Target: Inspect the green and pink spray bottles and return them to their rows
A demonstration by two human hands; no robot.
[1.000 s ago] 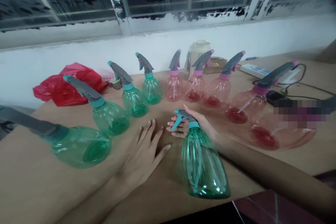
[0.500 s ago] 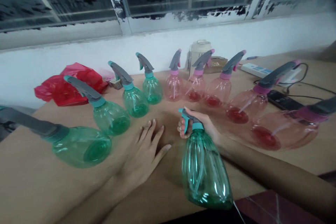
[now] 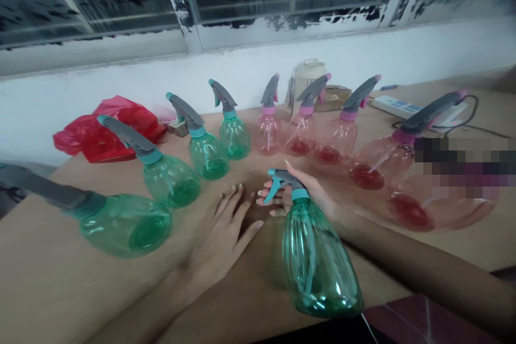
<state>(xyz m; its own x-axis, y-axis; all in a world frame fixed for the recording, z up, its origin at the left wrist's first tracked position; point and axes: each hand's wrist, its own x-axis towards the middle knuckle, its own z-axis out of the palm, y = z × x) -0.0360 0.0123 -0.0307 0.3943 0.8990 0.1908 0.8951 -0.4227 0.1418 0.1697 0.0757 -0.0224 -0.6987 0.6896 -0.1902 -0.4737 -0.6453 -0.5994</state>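
Note:
My right hand (image 3: 312, 188) is around the neck and sprayer head of a clear green spray bottle (image 3: 320, 258), near the table's front edge. Its fingers are loosened and reach past the teal trigger (image 3: 273, 192); the thumb points up behind the grey head. A thin tube shows inside this bottle. My left hand (image 3: 223, 231) lies flat on the table with fingers spread, holding nothing. Closest to it are the green spray bottles on the left (image 3: 171, 180), which stand in a curved row. Pink spray bottles (image 3: 334, 140) carry the curve on to the right.
A red plastic bag (image 3: 110, 131) lies at the back left. Behind the pink bottles are a cream container (image 3: 308, 78) and a brown package (image 3: 332, 98). A white power strip (image 3: 397, 107) with black cables sits at the right. The far-right bottle is partly blurred out.
My right hand's fingers have loosened and stretched leftward, and the trigger has swung outward. The held bottle's head has shifted slightly left, its base slightly right. My left hand has hardly moved.

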